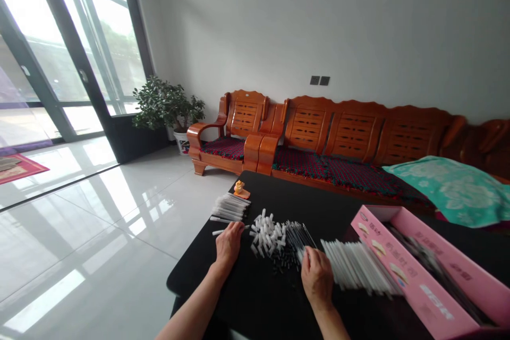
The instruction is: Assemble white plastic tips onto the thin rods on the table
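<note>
My left hand (228,244) is closed, its fingertips pinching a slim white pen (217,232) that sticks out on both sides. Just beyond it lies a row of similar white pens (230,206) with dark ends. My right hand (317,275) has its fingers pressed together at the near end of a bundle of thin dark pen refills (297,234); what it pinches is hidden. Between the hands are a heap of short white pen caps (268,234) and a scatter of small black plugs (283,261). Right of my right hand lies a row of whitish pen barrels (358,265).
Everything lies on a black table (203,281). A long pink box (422,287) with dark contents stands at the right. A small orange figurine (239,187) is at the far left corner. Behind are a wooden sofa (350,130), a wooden armchair (227,143) and a potted plant (169,106).
</note>
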`<move>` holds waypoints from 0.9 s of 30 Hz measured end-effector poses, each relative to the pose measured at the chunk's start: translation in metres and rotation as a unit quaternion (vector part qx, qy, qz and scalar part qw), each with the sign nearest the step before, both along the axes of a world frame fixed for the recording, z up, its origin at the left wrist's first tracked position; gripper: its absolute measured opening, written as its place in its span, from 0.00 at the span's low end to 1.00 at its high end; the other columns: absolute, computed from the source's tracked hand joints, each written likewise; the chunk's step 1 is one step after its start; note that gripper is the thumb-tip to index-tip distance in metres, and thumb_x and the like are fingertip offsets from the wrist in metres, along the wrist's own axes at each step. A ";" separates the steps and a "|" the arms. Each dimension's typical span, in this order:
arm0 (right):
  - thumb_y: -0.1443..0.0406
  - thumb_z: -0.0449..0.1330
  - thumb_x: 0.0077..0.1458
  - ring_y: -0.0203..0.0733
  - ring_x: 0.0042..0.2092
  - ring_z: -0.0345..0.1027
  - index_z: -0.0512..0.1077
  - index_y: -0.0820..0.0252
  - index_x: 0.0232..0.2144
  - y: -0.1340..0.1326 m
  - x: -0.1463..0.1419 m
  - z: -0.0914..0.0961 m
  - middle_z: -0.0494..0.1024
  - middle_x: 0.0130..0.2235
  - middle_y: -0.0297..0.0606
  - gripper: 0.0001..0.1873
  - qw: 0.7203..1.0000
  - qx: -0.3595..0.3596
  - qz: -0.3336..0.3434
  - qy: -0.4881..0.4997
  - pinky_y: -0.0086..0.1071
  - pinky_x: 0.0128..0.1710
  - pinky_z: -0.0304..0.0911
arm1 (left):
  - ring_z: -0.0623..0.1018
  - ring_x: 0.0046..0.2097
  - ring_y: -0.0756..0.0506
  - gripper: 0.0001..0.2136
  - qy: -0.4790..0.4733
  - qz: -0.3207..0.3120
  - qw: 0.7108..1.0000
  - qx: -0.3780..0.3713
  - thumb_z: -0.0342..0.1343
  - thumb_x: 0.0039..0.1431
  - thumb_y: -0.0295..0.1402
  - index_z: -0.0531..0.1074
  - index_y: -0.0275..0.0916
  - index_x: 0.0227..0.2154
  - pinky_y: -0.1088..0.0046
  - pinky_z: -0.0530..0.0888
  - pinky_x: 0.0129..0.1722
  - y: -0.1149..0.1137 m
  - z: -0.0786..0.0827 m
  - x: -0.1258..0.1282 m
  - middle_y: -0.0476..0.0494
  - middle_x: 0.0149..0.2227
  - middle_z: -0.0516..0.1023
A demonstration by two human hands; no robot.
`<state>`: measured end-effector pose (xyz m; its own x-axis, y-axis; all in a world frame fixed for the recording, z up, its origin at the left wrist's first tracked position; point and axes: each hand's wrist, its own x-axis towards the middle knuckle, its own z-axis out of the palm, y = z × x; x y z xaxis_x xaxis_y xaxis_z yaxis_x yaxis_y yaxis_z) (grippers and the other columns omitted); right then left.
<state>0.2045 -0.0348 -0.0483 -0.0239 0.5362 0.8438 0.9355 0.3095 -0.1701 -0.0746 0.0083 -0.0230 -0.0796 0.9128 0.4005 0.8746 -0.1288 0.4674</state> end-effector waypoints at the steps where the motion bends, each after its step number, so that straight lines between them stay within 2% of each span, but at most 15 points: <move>1: 0.67 0.50 0.65 0.46 0.37 0.68 0.70 0.63 0.40 0.000 0.000 -0.001 0.74 0.33 0.43 0.09 1.000 0.002 0.005 0.007 0.38 0.40 0.65 | 0.79 0.36 0.48 0.10 -0.011 -0.016 1.000 0.015 0.47 0.68 0.33 0.74 0.44 0.40 0.76 0.65 0.31 0.000 0.001 0.002 0.48 0.40 0.79; 5: 0.65 0.50 0.66 0.44 0.37 0.69 0.71 0.64 0.41 0.002 -0.004 0.003 0.75 0.34 0.44 0.11 0.998 0.008 0.036 0.042 0.37 0.40 0.66 | 0.78 0.38 0.49 0.11 -0.066 -0.123 0.986 0.089 0.47 0.67 0.32 0.75 0.43 0.39 0.76 0.70 0.38 0.000 0.010 0.024 0.46 0.39 0.79; 8: 0.65 0.50 0.66 0.44 0.40 0.70 0.72 0.64 0.44 0.009 -0.015 0.017 0.76 0.37 0.44 0.12 0.996 0.008 0.077 0.046 0.38 0.43 0.66 | 0.78 0.41 0.48 0.10 -0.116 -0.202 0.963 0.138 0.48 0.66 0.31 0.75 0.42 0.40 0.74 0.73 0.42 0.004 0.020 0.048 0.44 0.40 0.78; 11: 0.65 0.51 0.66 0.45 0.42 0.70 0.72 0.63 0.47 0.021 -0.029 0.030 0.76 0.40 0.45 0.13 0.993 0.009 0.108 0.038 0.41 0.45 0.67 | 0.77 0.44 0.45 0.11 -0.141 -0.243 0.948 0.150 0.47 0.67 0.30 0.75 0.42 0.42 0.70 0.74 0.46 0.008 0.024 0.069 0.41 0.42 0.78; 16: 0.65 0.52 0.65 0.48 0.42 0.70 0.73 0.62 0.44 0.033 -0.037 0.028 0.76 0.40 0.46 0.12 0.992 -0.004 0.127 0.014 0.44 0.44 0.68 | 0.78 0.45 0.43 0.11 -0.168 -0.264 0.940 0.136 0.47 0.67 0.30 0.75 0.41 0.44 0.65 0.75 0.46 0.009 0.016 0.082 0.38 0.43 0.78; 23: 0.66 0.54 0.64 0.47 0.42 0.70 0.72 0.61 0.43 0.034 -0.035 0.019 0.76 0.40 0.45 0.09 0.986 -0.012 0.164 0.025 0.45 0.44 0.68 | 0.78 0.47 0.44 0.12 -0.200 -0.282 0.930 0.126 0.47 0.67 0.29 0.75 0.43 0.45 0.66 0.75 0.48 0.006 0.014 0.083 0.40 0.44 0.77; 25: 0.67 0.53 0.64 0.47 0.42 0.70 0.71 0.61 0.43 0.034 -0.035 0.019 0.76 0.39 0.45 0.08 0.985 -0.009 0.167 0.045 0.44 0.44 0.69 | 0.77 0.49 0.43 0.13 -0.223 -0.272 0.927 0.132 0.48 0.66 0.30 0.74 0.42 0.48 0.66 0.75 0.49 0.006 0.016 0.084 0.38 0.48 0.75; 27: 0.67 0.53 0.64 0.46 0.41 0.70 0.71 0.61 0.43 0.032 -0.033 0.020 0.76 0.38 0.45 0.08 0.985 0.001 0.160 0.071 0.43 0.43 0.69 | 0.77 0.46 0.43 0.11 -0.260 -0.237 0.927 0.128 0.50 0.65 0.32 0.74 0.42 0.47 0.67 0.76 0.46 0.005 0.017 0.085 0.37 0.49 0.75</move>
